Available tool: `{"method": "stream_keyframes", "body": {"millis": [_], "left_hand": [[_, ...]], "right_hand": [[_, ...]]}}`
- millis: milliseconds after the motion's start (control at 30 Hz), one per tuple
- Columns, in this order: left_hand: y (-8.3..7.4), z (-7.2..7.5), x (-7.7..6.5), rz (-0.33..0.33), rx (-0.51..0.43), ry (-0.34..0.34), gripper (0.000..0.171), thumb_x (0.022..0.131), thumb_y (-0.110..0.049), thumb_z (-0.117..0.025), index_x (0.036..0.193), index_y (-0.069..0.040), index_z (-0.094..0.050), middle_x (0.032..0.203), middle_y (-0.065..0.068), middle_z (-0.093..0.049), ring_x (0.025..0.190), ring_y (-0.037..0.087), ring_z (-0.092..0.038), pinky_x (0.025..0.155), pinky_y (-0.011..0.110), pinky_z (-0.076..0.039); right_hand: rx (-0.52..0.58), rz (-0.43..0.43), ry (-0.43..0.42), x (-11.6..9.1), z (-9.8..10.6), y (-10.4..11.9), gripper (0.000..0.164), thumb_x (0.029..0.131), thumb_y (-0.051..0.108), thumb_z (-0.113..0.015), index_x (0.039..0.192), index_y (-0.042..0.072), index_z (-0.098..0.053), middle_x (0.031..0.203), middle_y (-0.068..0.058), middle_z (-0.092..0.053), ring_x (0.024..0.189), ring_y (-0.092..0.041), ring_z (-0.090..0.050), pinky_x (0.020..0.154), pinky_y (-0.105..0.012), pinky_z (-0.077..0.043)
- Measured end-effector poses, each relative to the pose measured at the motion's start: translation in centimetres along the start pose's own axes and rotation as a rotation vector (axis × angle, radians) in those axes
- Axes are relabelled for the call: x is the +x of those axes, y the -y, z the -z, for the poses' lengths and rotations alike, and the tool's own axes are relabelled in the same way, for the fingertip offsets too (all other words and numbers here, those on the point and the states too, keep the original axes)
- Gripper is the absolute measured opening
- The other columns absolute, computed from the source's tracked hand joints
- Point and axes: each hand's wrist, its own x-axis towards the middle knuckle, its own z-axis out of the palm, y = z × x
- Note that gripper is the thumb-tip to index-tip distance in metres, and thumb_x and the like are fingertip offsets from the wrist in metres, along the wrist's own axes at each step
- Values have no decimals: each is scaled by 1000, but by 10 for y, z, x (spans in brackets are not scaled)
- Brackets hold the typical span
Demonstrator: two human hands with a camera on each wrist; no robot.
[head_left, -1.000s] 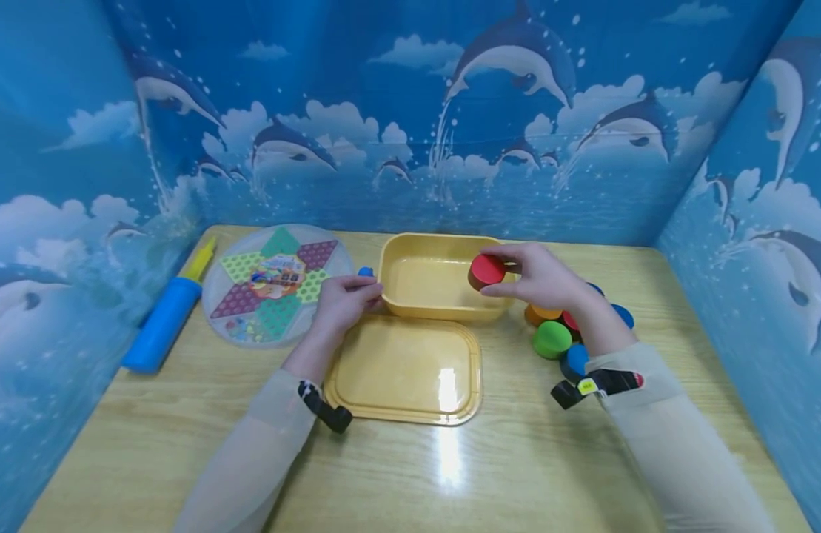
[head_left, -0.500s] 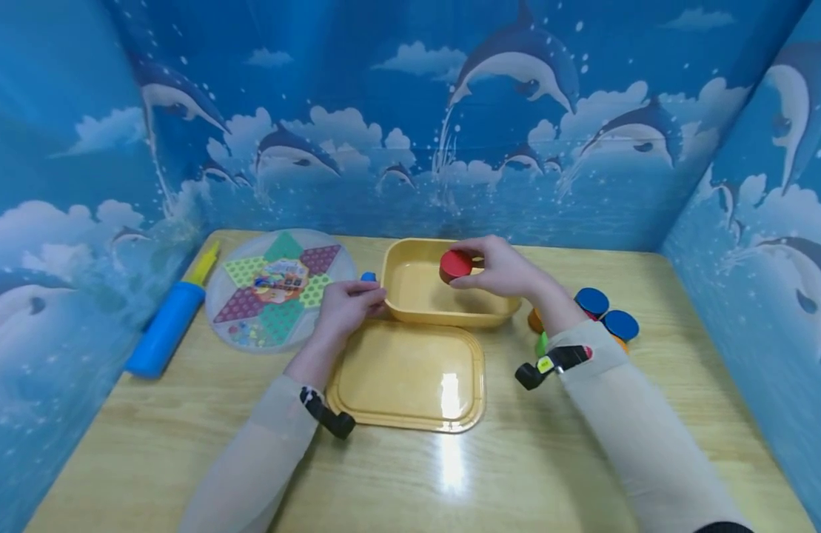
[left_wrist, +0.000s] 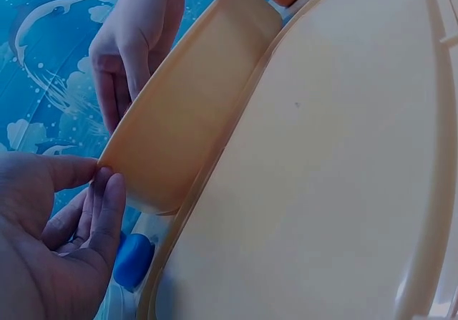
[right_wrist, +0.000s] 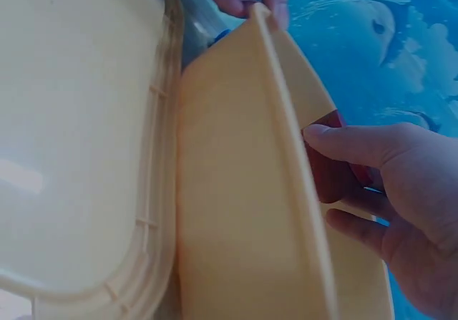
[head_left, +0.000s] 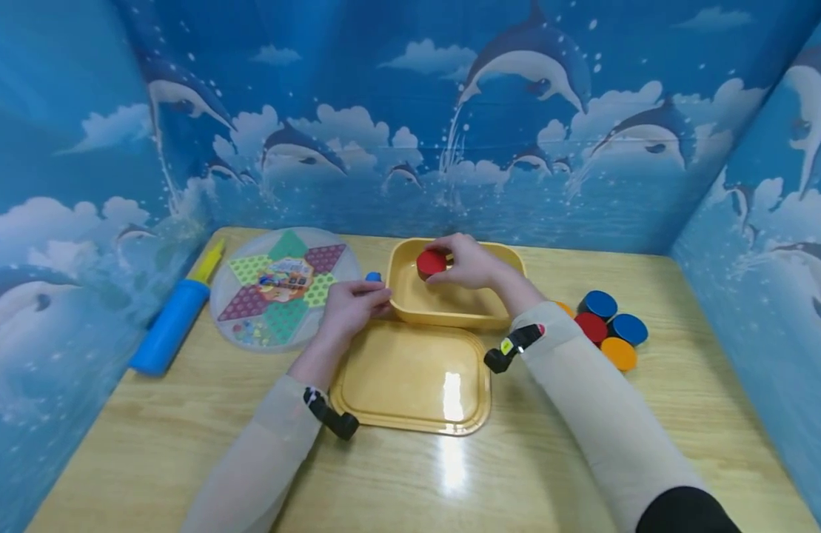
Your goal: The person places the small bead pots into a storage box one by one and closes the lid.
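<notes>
Inside the tub (head_left: 443, 319), a red block (head_left: 430, 263) perhaps hovers.

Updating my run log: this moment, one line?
right hand holds red piece | left hand grips yellow box | lid beside box

No legible text; print (head_left: 286, 278) on the star-patterned disc (head_left: 285, 290) too blurred.

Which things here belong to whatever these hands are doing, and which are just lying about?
Likely part:
red disc, in the right hand
yellow box, its rim pinched by the left hand
probably the grouped discs
perhaps the yellow lid

Likely lying about:
blue-and-yellow pump
round star-patterned board
small blue object
</notes>
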Motion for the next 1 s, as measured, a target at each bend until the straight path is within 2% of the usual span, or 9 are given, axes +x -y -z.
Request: {"method": "stream_keyframes", "body": {"millis": [200,533,733,1000], "left_hand": [[0,-2,-1,-14,-22,16,21,97,-8,-80,115,2,-78,111,18,-73,86,22,-77,79,31,-67],[0,-2,-3,-36,-63,34,21,96,-4,-79,115,5,-77,113,20,-72,84,22,-77,80,33,-67],[3,-1,-2,-36,-49,20,20,96,-5,-80,114,3,-78,111,19,-72,85,23,-78,79,33,-67],[3,2,-1,-29,-57,23,20,96,-5,-80,115,3,-78,113,20,-71,86,24,-78,79,33,-67]], "right_hand": [[9,-9,-17,11,-11,-1,65,93,16,-84,150,0,-56,138,-15,-64,115,-27,-62,97,-40,-57],[34,2,-36,24,-33,-6,51,91,11,-86,137,3,-66,123,-9,-68,107,-24,-63,91,-37,-58],[56,-18,-77,29,-43,-10,59,91,10,-87,143,1,-62,126,-11,-67,114,-25,-63,97,-37,-57],[103,-44,-73,32,-46,-6,64,91,12,-87,147,1,-59,130,-12,-66,119,-25,-62,101,-36,-57]]}}
